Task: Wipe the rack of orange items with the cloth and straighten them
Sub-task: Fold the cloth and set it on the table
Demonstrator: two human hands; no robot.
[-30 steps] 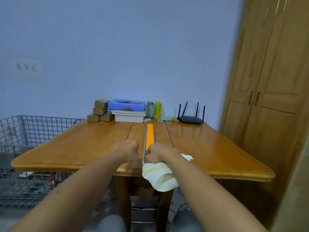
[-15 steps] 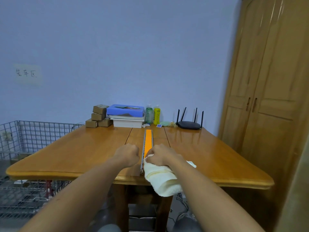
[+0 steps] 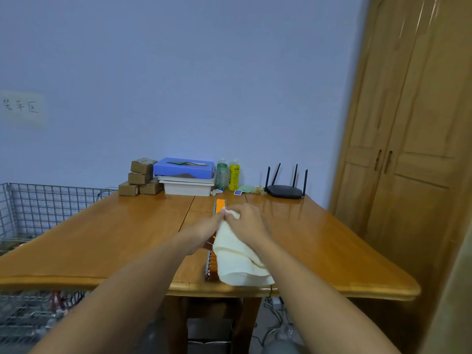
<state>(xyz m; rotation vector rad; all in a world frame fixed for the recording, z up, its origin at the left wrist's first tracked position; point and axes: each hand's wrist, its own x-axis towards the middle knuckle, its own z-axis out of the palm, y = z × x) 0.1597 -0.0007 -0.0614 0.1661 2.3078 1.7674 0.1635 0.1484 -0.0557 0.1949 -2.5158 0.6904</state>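
The left hand (image 3: 204, 229), fingers curled with no clear hold, touches the long narrow metal rack of orange items (image 3: 219, 205), which runs straight away beyond both sets of fingertips. The right hand (image 3: 249, 223) grips the cream folded cloth (image 3: 237, 261), draped over the rack's near part, so it is best placed to wipe onward

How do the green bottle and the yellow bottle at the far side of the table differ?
The green bottle looks clear with a green tint, while the yellow bottle is bright and solid yellow. The green bottle stands to the left, next to the white tray; the yellow bottle stands to its right. Both stand upright, side by side, near the wall.
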